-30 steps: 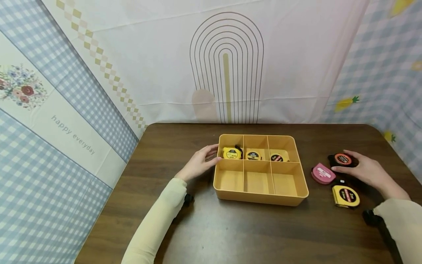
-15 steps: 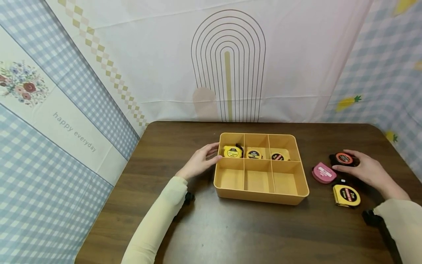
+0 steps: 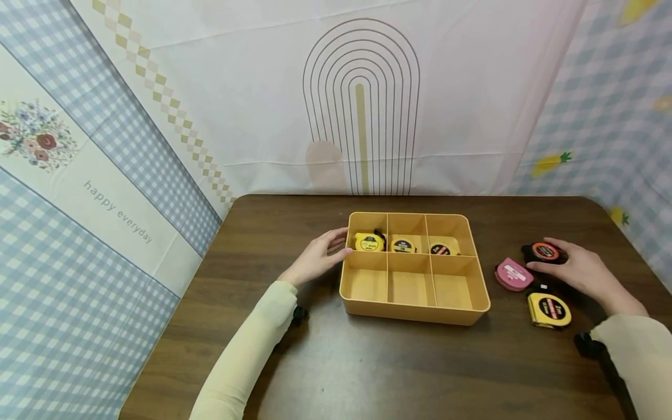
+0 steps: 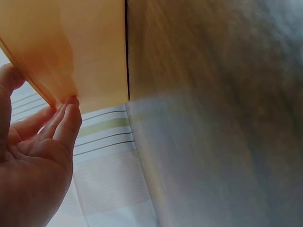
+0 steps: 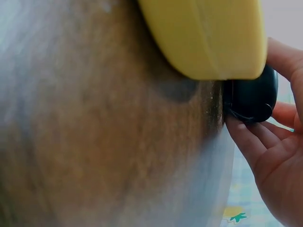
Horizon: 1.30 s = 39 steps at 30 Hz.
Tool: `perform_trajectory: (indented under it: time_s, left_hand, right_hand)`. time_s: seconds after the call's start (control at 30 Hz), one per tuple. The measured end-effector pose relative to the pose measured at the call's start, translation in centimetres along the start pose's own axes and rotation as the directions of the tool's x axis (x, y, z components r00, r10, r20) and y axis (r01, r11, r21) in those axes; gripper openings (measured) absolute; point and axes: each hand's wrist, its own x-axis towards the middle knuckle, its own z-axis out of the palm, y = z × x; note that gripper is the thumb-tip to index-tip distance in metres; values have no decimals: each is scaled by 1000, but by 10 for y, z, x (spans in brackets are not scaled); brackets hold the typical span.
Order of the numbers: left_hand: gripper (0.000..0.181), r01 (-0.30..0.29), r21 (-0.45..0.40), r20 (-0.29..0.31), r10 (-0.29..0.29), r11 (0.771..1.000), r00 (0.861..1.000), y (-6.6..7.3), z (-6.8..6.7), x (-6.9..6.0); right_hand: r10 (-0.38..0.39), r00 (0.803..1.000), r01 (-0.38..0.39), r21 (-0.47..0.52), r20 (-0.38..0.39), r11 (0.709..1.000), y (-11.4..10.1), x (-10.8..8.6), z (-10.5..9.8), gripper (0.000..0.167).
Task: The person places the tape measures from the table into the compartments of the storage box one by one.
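The right hand (image 3: 583, 271) grips the black tape measure (image 3: 541, 252) with the orange label, spread only about as wide as its case, thumb on the side toward the person and fingers on the far side. Just nearer the person than that grip sits a yellow tape measure (image 3: 549, 310) marked 2 m; just left of it is a pink tape measure (image 3: 513, 275). Farther left stands the six-compartment box (image 3: 415, 312), its left wall touched by the left hand (image 3: 315, 259), thumb well apart from the relaxed fingers, at the rim. Across that wall from the left hand, the back row holds a yellow tape measure with a black strap (image 3: 370, 242), then a middle tape measure (image 3: 403, 246), then a third tape measure (image 3: 443, 246), farthest from those fingers. Beyond both hands hangs a patterned cloth (image 3: 252, 76).
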Motion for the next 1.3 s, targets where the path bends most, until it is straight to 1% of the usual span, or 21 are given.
perform_trajectory:
  time_s: [0.37,0.43,0.47,0.6,0.67,0.7,0.97,1.3]
  left_hand:
    - [62,-2,-12,-7,2,1000,1000,-2,0,-2]
    - [62,-10,-22,0,10,1000,1000,-3,0,-3]
    - [62,-7,-26,7,7,1000,1000,1,0,-4]
    - [61,-10,-28,16,11,1000,1000,0,3,-5]
    - [61,-4,-18,12,5,1000,1000,0,4,-5]
    - [61,-8,-13,6,9,1000,1000,-4,5,-3]
    - [61,-8,3,-12,8,1000,1000,-1,5,-2]
    - [62,-10,-20,-27,9,1000,1000,0,4,-2]
  right_hand:
    - [7,1000,-7,-2,-14,1000,-2,3,1,107]
    - [8,1000,-8,-1,-12,1000,-1,2,1,107]
    - [7,1000,-7,1,-11,1000,0,1,2,107]
    - [5,1000,-5,13,-3,1000,3,-4,5,106]
    - [6,1000,-6,19,-6,1000,2,-5,6,105]
    - [7,1000,-7,20,-8,1000,2,-5,6,105]
    - [0,1000,0,14,-22,1000,2,-3,2,104]
    - [-12,999,12,4,-37,1000,0,0,-3,104]
